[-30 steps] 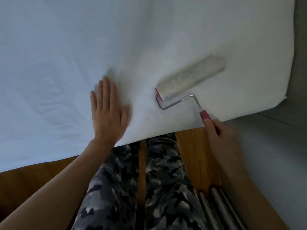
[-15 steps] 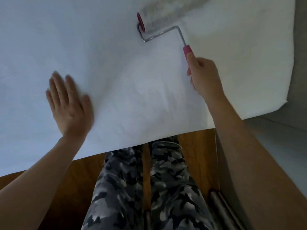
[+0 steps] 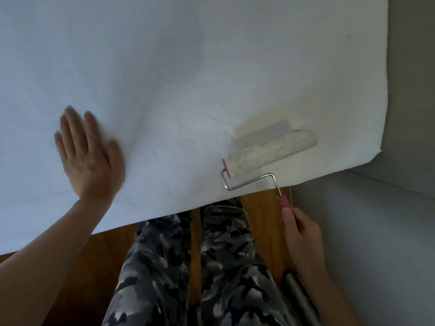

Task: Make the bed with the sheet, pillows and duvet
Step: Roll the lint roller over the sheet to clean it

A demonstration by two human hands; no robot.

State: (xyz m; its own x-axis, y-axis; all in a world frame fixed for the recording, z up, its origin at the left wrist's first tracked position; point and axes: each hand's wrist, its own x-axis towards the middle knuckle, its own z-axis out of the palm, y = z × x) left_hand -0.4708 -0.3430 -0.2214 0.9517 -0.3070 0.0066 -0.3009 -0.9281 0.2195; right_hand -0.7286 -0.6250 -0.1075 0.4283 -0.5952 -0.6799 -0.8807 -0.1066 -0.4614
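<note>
- Nearest the camera, the person's legs in grey camouflage trousers (image 3: 188, 267) stand on a brown wooden floor (image 3: 70, 267), close against the edge of the bed.
- Beside the right leg, at the lower right, some grey metal tubes (image 3: 297, 295) show on the floor; what they belong to cannot be told.
- The right hand (image 3: 303, 241) is off the bed, over the floor, its fingers curled round the pink handle (image 3: 283, 202) of a lint roller (image 3: 270, 151).
- The roller's bent wire frame (image 3: 249, 182) rises from the handle to the pale, speckled drum, which lies slanted on the sheet (image 3: 188, 78) near the bed's right corner, just inside the near edge.
- The left hand (image 3: 88, 156) lies flat on the sheet, palm down, fingers straight and close together, holding nothing; it is a little blurred and sits well apart from the roller, left of it.
- The white sheet covers the whole mattress, smooth with only faint creases, and reaches past the near edge.
- To the right of the bed stands a grey wall (image 3: 412, 90); a lower grey surface (image 3: 376, 231) lies beside the corner.
</note>
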